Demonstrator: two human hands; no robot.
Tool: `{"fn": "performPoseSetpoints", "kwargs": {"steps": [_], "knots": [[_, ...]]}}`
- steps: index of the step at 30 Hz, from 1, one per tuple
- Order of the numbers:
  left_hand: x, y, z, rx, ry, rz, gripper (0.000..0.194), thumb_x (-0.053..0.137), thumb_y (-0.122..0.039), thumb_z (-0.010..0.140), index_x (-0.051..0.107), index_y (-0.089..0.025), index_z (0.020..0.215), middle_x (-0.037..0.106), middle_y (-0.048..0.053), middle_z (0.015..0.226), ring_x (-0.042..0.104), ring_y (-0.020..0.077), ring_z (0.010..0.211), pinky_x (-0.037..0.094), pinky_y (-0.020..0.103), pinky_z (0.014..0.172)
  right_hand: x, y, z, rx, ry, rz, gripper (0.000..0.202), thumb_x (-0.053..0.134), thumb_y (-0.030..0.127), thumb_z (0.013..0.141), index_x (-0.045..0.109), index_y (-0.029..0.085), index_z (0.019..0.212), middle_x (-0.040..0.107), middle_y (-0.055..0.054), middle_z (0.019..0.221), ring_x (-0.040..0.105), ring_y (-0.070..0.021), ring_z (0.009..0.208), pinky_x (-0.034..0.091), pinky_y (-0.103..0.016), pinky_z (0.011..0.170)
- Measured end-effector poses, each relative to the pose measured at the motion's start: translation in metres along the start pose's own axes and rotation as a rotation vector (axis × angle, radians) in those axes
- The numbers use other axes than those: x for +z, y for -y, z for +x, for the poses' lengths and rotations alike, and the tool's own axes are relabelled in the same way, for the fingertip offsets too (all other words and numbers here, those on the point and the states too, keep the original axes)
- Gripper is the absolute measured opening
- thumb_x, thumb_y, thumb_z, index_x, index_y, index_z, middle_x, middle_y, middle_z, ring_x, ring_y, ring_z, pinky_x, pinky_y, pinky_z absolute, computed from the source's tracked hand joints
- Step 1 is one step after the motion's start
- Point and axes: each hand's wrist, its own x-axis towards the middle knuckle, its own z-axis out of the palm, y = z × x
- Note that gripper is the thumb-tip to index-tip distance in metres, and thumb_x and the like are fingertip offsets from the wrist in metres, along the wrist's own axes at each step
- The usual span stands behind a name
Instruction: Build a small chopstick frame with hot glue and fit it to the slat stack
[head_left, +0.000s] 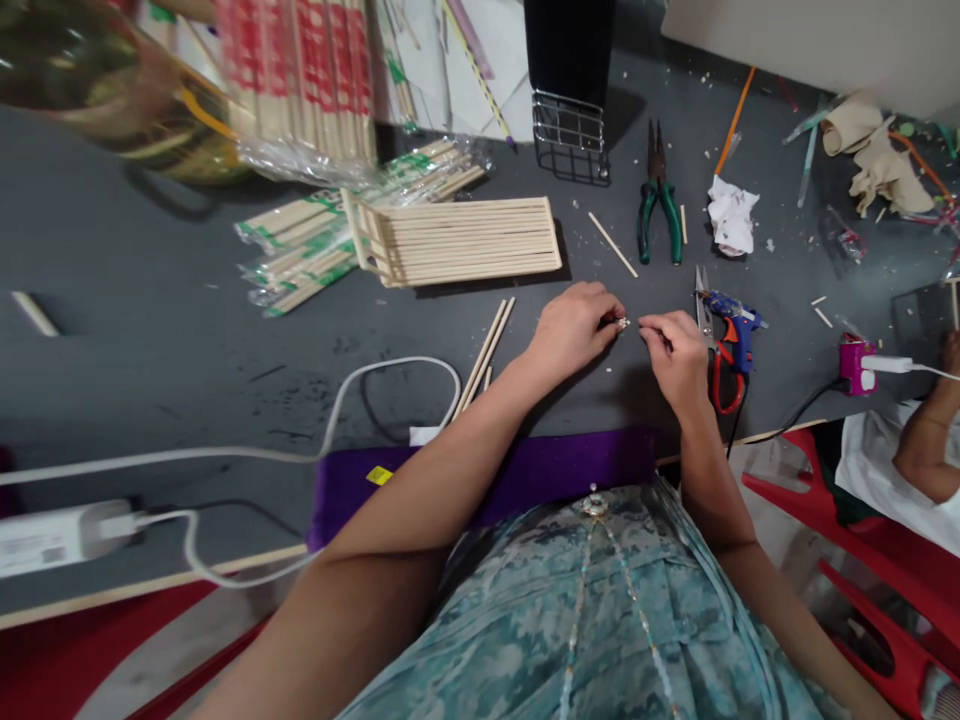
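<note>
My left hand (571,325) is closed in a pinch over the grey table. At its fingertips shows a small pale piece (623,323), too tiny to name. Just to the right, my right hand (676,352) has thumb and fingers pressed together; whatever they hold is hidden or too small to make out. Slightly apart, the two hands face each other. Beyond my left hand lies a tray-like piece made of wooden sticks (465,240), with a raised left end. Beside my right hand are red-handled scissors (724,380) and a blue glue gun (739,325).
Green-handled pliers (660,205), a loose stick (613,245) and crumpled paper (731,215) lie farther back. Packaged chopsticks (315,235) are at the left. A white cable (330,420) crosses the near left, by a purple cloth (570,460). Another person's arm (930,440) is at right.
</note>
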Motion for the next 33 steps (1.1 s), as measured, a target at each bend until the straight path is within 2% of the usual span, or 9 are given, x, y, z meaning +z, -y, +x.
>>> {"fn": "performPoseSetpoints", "kwargs": {"steps": [6, 11, 14, 16, 21, 25, 29, 33], "knots": [[0.000, 0.004, 0.004, 0.010, 0.026, -0.016, 0.013, 0.062, -0.013, 0.085, 0.071, -0.020, 0.092, 0.066, 0.004, 0.087, 0.060, 0.0196, 0.086, 0.043, 0.031, 0.076, -0.036, -0.009, -0.018, 0.090, -0.173, -0.118, 0.024, 0.051, 0.034, 0.100, 0.072, 0.022, 0.095, 0.070, -0.007, 0.092, 0.064, -0.0214, 0.091, 0.050, -0.035, 0.089], [0.000, 0.006, 0.007, 0.028, 0.020, -0.005, 0.014, 0.062, -0.012, 0.082, 0.071, -0.019, 0.091, 0.067, 0.004, 0.087, 0.061, 0.0193, 0.084, 0.043, 0.030, 0.073, -0.055, -0.028, -0.035, 0.326, -0.341, -0.396, 0.028, 0.051, 0.041, 0.099, 0.067, 0.019, 0.104, 0.068, -0.013, 0.103, 0.060, -0.0269, 0.100, 0.047, -0.041, 0.093], [0.001, 0.006, 0.008, 0.038, 0.014, 0.000, 0.012, 0.063, -0.015, 0.083, 0.071, -0.019, 0.091, 0.068, 0.004, 0.088, 0.061, 0.0190, 0.084, 0.043, 0.030, 0.072, -0.057, -0.035, -0.039, 0.468, -0.323, -0.477, 0.033, 0.055, 0.046, 0.096, 0.065, 0.018, 0.110, 0.066, -0.016, 0.110, 0.056, -0.0307, 0.108, 0.046, -0.043, 0.094], [0.001, 0.007, 0.009, 0.041, 0.014, 0.006, 0.011, 0.064, -0.016, 0.083, 0.071, -0.020, 0.091, 0.068, 0.004, 0.089, 0.061, 0.0189, 0.085, 0.043, 0.029, 0.071, -0.058, -0.038, -0.040, 0.507, -0.284, -0.481, 0.033, 0.055, 0.046, 0.095, 0.064, 0.019, 0.112, 0.065, -0.016, 0.111, 0.055, -0.0310, 0.110, 0.045, -0.043, 0.095], [0.002, 0.011, 0.011, 0.067, 0.002, 0.016, 0.010, 0.064, -0.018, 0.084, 0.072, -0.019, 0.090, 0.068, 0.004, 0.087, 0.060, 0.0169, 0.080, 0.042, 0.028, 0.068, -0.064, -0.046, -0.041, 0.601, -0.236, -0.427, 0.040, 0.060, 0.045, 0.090, 0.061, 0.017, 0.118, 0.066, -0.016, 0.112, 0.057, -0.0307, 0.108, 0.044, -0.042, 0.094], [0.004, 0.015, 0.014, 0.102, -0.019, -0.008, 0.010, 0.063, -0.020, 0.082, 0.072, -0.020, 0.088, 0.066, 0.003, 0.085, 0.059, 0.0152, 0.076, 0.040, 0.027, 0.065, -0.065, -0.062, -0.041, 0.653, -0.232, -0.270, 0.041, 0.066, 0.049, 0.082, 0.066, 0.017, 0.107, 0.069, -0.014, 0.103, 0.060, -0.0284, 0.097, 0.045, -0.040, 0.089], [0.005, 0.018, 0.017, 0.113, -0.026, -0.028, 0.010, 0.064, -0.019, 0.080, 0.072, -0.020, 0.087, 0.066, 0.003, 0.083, 0.059, 0.0155, 0.073, 0.040, 0.028, 0.064, -0.065, -0.081, -0.037, 0.601, -0.331, -0.126, 0.034, 0.061, 0.048, 0.078, 0.068, 0.017, 0.091, 0.069, -0.009, 0.087, 0.059, -0.0241, 0.084, 0.047, -0.037, 0.081], [0.004, 0.019, 0.017, 0.120, -0.043, -0.021, 0.007, 0.067, -0.017, 0.080, 0.071, -0.021, 0.085, 0.066, 0.002, 0.082, 0.058, 0.0149, 0.071, 0.039, 0.026, 0.062, -0.066, -0.085, -0.038, 0.559, -0.507, 0.064, 0.039, 0.053, 0.051, 0.079, 0.063, 0.017, 0.094, 0.067, -0.006, 0.085, 0.057, -0.0202, 0.078, 0.047, -0.032, 0.069]]}}
